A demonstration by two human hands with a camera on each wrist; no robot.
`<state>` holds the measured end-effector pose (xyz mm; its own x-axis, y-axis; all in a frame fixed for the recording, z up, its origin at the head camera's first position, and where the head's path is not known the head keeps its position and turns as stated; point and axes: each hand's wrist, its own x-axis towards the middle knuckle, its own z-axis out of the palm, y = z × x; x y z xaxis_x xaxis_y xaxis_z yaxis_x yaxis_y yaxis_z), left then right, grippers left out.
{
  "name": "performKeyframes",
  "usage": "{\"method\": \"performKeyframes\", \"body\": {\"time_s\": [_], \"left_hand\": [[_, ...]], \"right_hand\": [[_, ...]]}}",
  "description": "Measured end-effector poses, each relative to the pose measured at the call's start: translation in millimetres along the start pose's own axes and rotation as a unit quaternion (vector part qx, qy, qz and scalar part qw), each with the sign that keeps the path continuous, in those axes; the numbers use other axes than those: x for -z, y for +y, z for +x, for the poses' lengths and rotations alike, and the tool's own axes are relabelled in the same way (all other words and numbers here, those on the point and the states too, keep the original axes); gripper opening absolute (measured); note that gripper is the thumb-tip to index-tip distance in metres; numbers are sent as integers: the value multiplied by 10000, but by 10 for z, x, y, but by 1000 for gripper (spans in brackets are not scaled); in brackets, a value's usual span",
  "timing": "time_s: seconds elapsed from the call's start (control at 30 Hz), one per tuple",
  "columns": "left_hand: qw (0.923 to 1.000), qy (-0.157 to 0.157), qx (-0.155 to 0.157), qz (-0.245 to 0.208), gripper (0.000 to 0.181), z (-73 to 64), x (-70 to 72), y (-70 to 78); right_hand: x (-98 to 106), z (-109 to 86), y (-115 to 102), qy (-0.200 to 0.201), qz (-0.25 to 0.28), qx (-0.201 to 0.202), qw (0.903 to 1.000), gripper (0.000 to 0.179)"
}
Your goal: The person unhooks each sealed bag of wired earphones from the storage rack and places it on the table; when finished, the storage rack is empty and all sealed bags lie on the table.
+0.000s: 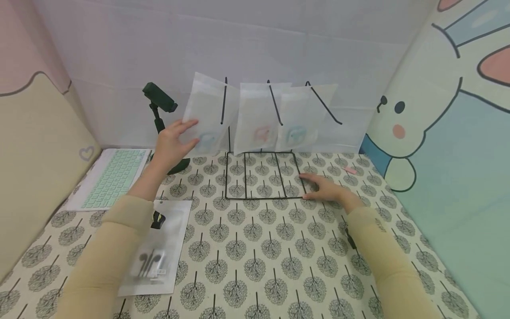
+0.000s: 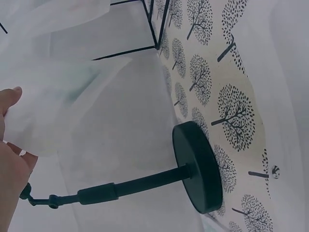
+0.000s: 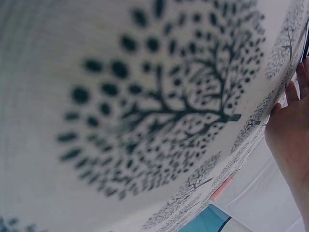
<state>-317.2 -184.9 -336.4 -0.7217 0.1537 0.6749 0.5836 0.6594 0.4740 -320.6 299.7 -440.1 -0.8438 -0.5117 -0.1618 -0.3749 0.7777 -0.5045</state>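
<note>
A black wire rack (image 1: 245, 177) stands at the back of the table, its hooks carrying three frosted white bags. The left bag (image 1: 209, 104) shows a blue item through its front; the middle bag (image 1: 255, 102) holds a pink one and the right bag (image 1: 299, 104) a blue-green one. With fingers and thumb spread, my left hand (image 1: 169, 144) touches the left bag's outer edge. In the left wrist view that hand (image 2: 12, 162) lies against the thin bag (image 2: 43, 111). My right hand (image 1: 324, 188) rests at the rack base's right front corner, thumb and fingers apart.
A dark green stand (image 1: 159, 99) rises behind my left hand. Left of it lies a white keyboard with mint keys (image 1: 115, 177). A frosted bag (image 1: 171, 248) with earphones lies beside my left sleeve. Near the right wall is a small pink stick (image 1: 350, 170).
</note>
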Motion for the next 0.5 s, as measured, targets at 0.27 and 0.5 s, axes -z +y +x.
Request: {"method": "performKeyframes", "body": {"time_s": [0.27, 0.5], "left_hand": [[9992, 128, -244, 287, 51, -3, 153, 106], [9964, -208, -137, 810, 54, 5, 362, 249]], "right_hand": [[16, -6, -5, -24, 20, 20, 10000, 84], [-1, -9, -15, -19, 14, 62, 10000, 84]]}}
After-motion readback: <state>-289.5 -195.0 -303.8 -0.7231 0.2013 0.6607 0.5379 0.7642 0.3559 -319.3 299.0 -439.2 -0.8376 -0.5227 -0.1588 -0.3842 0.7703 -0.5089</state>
